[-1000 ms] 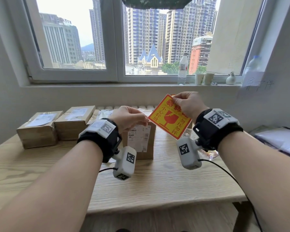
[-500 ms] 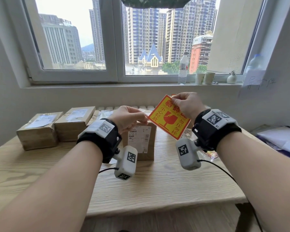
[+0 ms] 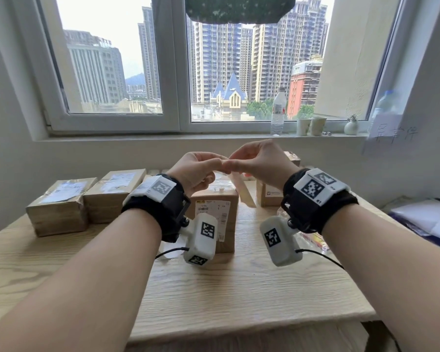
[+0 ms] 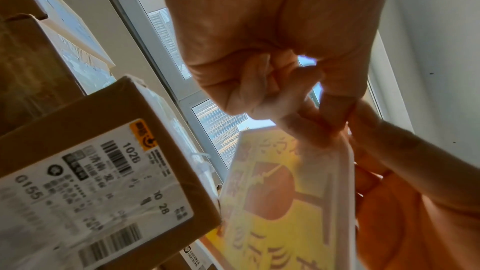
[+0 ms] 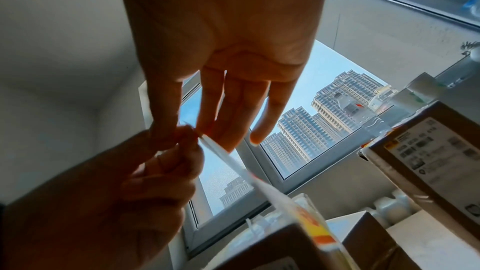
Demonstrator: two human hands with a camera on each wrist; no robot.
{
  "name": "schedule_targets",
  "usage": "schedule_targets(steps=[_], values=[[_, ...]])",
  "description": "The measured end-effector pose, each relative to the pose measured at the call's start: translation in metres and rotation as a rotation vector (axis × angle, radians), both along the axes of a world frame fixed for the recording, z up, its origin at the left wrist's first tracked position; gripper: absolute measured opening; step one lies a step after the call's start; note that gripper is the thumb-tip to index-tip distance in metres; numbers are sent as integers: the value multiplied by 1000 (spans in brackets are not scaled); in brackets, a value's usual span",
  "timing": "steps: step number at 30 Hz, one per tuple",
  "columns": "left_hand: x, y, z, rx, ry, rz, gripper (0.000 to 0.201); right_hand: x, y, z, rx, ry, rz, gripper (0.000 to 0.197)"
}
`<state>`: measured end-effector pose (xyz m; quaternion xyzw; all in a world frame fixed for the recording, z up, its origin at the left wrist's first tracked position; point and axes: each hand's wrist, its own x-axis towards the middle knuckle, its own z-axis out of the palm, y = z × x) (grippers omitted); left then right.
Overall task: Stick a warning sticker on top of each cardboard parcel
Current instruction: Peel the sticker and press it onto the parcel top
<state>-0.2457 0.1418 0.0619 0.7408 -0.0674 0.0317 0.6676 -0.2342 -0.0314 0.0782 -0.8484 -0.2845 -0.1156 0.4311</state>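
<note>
Both hands meet above the middle cardboard parcel. My left hand and right hand each pinch the top corner of the yellow-and-red warning sticker, which hangs edge-on between them. In the left wrist view the sticker shows its broken-glass print from behind, beside the labelled parcel. In the right wrist view my thumb and forefinger pinch the sticker at its corner, and my other fingers are straight. Two parcels lie at the left and another parcel at the right.
The wooden table ends just in front of my forearms. Loose stickers lie under my right wrist. A white bag sits at the table's right end. On the window sill stand a bottle, two cups and a small vase.
My left hand rose from the parcel and took the sticker's corner beside my right hand. The sticker swung from facing me to edge-on.
</note>
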Motion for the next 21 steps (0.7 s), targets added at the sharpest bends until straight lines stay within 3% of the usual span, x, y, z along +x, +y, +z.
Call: schedule_targets(steps=[6, 10, 16, 21], values=[[-3, 0, 4, 28, -19, -54, 30, 3, -5, 5, 111, 157, 12, 12], [-4, 0, 10, 51, -6, -11, 5, 3, -5, 7, 200, 197, -13, 7], [-6, 24, 14, -137, 11, 166, 15, 13, -8, 17, 421, 304, -148, 11], [-5, 60, 7, -294, 97, 428, 13, 20, -5, 16, 604, 380, -236, 9]])
